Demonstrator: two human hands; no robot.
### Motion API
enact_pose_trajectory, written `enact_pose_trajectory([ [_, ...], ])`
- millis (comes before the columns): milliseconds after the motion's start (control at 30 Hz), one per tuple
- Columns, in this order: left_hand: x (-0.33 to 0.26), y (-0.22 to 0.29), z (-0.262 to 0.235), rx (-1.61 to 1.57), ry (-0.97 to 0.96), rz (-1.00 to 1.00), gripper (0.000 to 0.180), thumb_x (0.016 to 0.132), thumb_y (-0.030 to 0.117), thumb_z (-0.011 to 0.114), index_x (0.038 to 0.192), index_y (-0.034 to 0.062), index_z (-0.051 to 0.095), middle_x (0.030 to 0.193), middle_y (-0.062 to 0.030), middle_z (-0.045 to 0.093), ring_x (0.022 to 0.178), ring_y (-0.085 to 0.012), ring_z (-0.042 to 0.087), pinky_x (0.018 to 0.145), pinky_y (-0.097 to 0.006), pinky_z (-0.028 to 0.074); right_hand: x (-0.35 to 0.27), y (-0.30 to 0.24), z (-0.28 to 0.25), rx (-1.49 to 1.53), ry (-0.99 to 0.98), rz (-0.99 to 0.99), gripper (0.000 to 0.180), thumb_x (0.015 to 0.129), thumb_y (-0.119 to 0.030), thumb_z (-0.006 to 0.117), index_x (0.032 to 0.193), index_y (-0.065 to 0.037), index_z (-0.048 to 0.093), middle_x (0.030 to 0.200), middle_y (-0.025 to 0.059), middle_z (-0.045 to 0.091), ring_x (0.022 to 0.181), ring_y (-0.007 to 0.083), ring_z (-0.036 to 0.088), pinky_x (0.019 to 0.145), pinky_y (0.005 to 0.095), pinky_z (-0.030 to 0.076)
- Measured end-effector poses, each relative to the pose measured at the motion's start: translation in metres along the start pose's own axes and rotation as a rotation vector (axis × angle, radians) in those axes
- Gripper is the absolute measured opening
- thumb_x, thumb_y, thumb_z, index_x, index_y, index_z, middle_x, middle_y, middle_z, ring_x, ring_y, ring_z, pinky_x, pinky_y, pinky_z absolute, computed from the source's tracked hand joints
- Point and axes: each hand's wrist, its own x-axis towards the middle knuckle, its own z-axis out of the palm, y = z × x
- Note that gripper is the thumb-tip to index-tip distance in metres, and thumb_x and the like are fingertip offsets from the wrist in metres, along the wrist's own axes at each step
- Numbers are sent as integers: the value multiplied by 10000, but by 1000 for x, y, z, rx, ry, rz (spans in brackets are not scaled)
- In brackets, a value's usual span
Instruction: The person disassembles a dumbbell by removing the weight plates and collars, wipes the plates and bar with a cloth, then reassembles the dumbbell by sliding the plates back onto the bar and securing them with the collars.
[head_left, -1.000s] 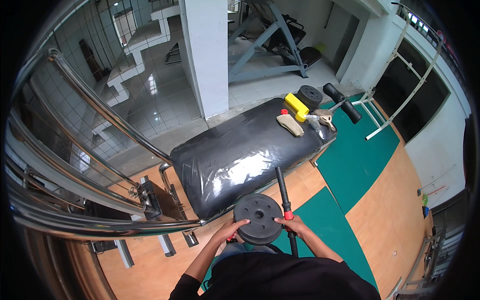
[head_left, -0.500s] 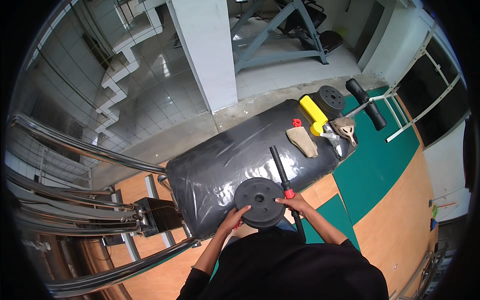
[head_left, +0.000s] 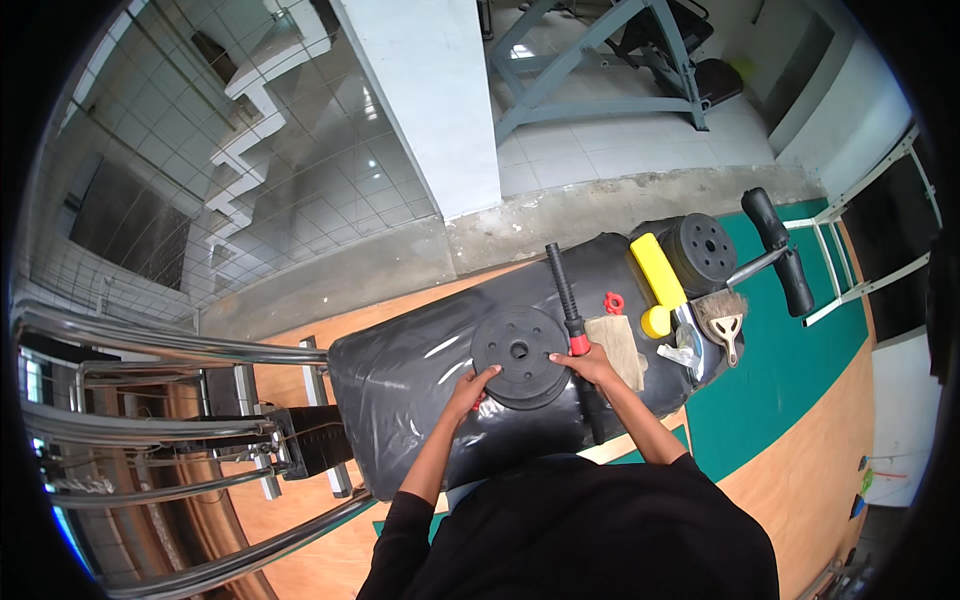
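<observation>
A round black weight plate (head_left: pixel 520 355) with a centre hole rests on a bench covered in black plastic (head_left: pixel 400 380). My left hand (head_left: pixel 470 390) grips its lower left edge, and my right hand (head_left: pixel 592 367) holds its right edge. Right beside that hand lies a black dumbbell bar (head_left: pixel 562 290) with a red collar. A red nut (head_left: pixel 614 302) and a tan block (head_left: pixel 620 345) lie just to the right.
Further right on the bench are a yellow-handled tool (head_left: pixel 658 285), a second black plate (head_left: pixel 703 250), a brush (head_left: pixel 724 318) and a black-gripped handle (head_left: pixel 780 250). Chrome rack bars (head_left: pixel 150 345) stand at the left. A white pillar (head_left: pixel 430 100) rises beyond.
Both hands have carried the plate up from near my body onto the middle of the bench. The view has shifted closer over the bench.
</observation>
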Motion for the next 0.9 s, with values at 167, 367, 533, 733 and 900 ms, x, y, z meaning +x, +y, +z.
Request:
enact_pose_trajectory([
  [167, 27, -24, 4, -1, 63, -68, 512, 744, 567, 665, 769, 67, 559, 561, 34, 448, 421, -57, 389, 368, -207, 285, 11, 27, 11, -104, 33, -43, 433, 686, -386, 776, 856, -19, 623, 740, 99, 629, 702, 202, 602, 691, 333, 469],
  [367, 15, -21, 14, -9, 176, -84, 445, 761, 492, 707, 690, 110, 491, 543, 50, 420, 390, -58, 361, 346, -205, 274, -9, 12, 2, -277, 35, -49, 503, 705, -460, 734, 927, -25, 614, 732, 154, 621, 719, 315, 620, 686, 385, 474],
  [533, 17, -22, 15, 122, 171, -48, 449, 721, 465, 753, 703, 88, 511, 546, 43, 438, 399, -55, 388, 348, -212, 297, -5, 29, -2, -275, 163, -81, 491, 737, -426, 725, 960, -10, 591, 727, 153, 605, 692, 307, 604, 661, 396, 463],
  [733, 20, -32, 5, 392, 315, 197, 586, 641, 480, 803, 847, -19, 577, 630, -10, 522, 459, -79, 453, 398, -219, 366, 0, 52, 16, -276, 349, -283, 395, 838, -240, 642, 1044, 59, 486, 1009, 267, 531, 902, 434, 547, 793, 449, 441],
  [900, 14, -27, 0, 423, 383, 218, 598, 618, 445, 825, 907, -30, 604, 719, -45, 563, 602, -108, 522, 571, -246, 446, -2, 58, 32, -419, 423, -427, 456, 794, 39, 545, 1227, 92, 411, 1148, 246, 430, 1092, 392, 423, 947, 431, 362],
])
